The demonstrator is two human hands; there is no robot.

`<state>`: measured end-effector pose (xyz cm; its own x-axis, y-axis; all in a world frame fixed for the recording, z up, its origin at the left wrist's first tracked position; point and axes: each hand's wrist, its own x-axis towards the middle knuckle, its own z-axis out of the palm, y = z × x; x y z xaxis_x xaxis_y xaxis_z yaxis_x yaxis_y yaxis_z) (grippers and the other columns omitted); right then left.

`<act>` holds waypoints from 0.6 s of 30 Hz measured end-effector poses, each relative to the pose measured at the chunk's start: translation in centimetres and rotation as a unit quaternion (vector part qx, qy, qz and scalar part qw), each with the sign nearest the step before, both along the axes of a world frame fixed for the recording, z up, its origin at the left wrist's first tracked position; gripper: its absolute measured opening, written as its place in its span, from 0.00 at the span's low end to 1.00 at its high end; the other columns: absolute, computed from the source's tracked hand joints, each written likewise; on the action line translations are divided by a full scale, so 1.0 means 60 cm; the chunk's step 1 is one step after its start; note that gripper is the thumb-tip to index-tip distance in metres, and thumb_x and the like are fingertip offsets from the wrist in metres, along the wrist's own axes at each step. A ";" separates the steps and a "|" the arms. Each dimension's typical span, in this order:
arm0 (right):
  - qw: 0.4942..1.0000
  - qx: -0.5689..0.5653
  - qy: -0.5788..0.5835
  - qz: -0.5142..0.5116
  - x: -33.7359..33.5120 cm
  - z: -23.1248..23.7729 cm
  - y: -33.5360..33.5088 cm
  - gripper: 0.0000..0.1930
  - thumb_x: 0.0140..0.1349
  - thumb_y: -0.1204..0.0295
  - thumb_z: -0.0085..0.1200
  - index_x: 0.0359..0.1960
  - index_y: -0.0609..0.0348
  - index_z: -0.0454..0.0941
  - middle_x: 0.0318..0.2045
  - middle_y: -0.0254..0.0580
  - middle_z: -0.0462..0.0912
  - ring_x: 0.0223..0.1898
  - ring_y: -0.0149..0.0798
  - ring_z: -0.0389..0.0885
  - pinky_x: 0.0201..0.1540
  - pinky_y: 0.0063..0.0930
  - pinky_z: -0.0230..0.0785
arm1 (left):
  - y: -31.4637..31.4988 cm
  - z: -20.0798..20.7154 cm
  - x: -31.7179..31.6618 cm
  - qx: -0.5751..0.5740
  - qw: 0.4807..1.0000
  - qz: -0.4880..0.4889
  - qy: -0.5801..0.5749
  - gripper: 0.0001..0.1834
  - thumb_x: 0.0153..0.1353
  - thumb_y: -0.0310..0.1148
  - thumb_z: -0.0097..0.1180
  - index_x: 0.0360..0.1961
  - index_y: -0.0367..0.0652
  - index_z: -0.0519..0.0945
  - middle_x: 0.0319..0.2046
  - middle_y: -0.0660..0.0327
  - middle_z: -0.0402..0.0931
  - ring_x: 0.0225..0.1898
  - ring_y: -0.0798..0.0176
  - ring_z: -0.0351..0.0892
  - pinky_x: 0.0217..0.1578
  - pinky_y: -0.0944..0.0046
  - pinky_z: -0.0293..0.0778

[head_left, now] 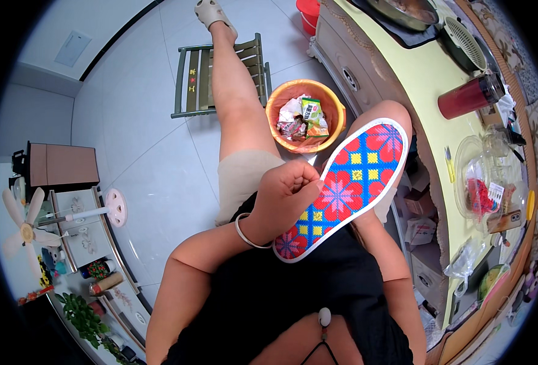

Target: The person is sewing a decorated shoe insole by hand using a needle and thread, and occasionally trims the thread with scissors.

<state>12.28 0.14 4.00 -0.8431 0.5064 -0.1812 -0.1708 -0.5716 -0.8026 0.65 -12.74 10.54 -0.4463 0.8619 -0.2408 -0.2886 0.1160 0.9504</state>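
Observation:
A cross-stitched insole [342, 191] with red flowers, blue ground, yellow squares and a white edge is held slantwise above my lap. My right hand [367, 222] supports it from beneath; the insole covers most of that hand, so only the wrist area shows clearly. My left hand [288, 190] is closed, thumb against the curled fingers, at the insole's left edge. Whatever it pinches, perhaps something thin, is too small to make out. A pale bangle [242, 234] circles my left wrist.
An orange-yellow bin [275, 131] with wrappers stands beyond my hands, beside a folding stool [190, 82] under my outstretched leg. Along the right runs a pale green tabletop [424, 79] bearing a dark red bottle [463, 99], a clear plastic tray and a phone. A fan [27, 231] stands left.

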 end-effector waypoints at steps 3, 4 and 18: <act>1.000 0.007 0.001 0.011 0.000 -0.021 0.003 0.18 0.60 0.75 0.56 0.51 0.59 0.68 0.43 0.35 0.76 0.42 0.29 0.76 0.43 0.24 0.73 | 0.000 -0.012 0.003 0.034 0.999 0.016 -0.009 0.00 0.61 0.20 0.51 0.33 0.34 0.73 0.27 0.64 0.77 0.28 0.80 0.73 0.28 0.79 0.67; 1.000 0.008 0.008 0.012 -0.001 -0.029 0.005 0.18 0.60 0.75 0.56 0.51 0.59 0.68 0.43 0.35 0.76 0.42 0.29 0.76 0.43 0.24 0.73 | 0.000 -0.014 0.003 0.035 0.999 0.015 -0.006 0.00 0.61 0.20 0.51 0.33 0.34 0.73 0.27 0.64 0.78 0.28 0.80 0.73 0.28 0.79 0.67; 0.991 -0.091 0.092 0.045 -0.006 -0.056 0.011 0.14 0.65 0.72 0.50 0.52 0.58 0.69 0.42 0.36 0.77 0.42 0.30 0.78 0.42 0.24 0.76 | -0.003 -0.012 0.001 0.027 1.000 0.007 -0.001 0.02 0.62 0.21 0.49 0.33 0.34 0.73 0.27 0.64 0.78 0.28 0.79 0.73 0.28 0.78 0.67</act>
<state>11.89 0.78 0.67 -0.9107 0.4002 -0.1025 -0.2456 -0.7239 -0.6447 0.71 -12.92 9.83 -0.4588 0.8668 -0.1952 -0.2918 0.0606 0.9546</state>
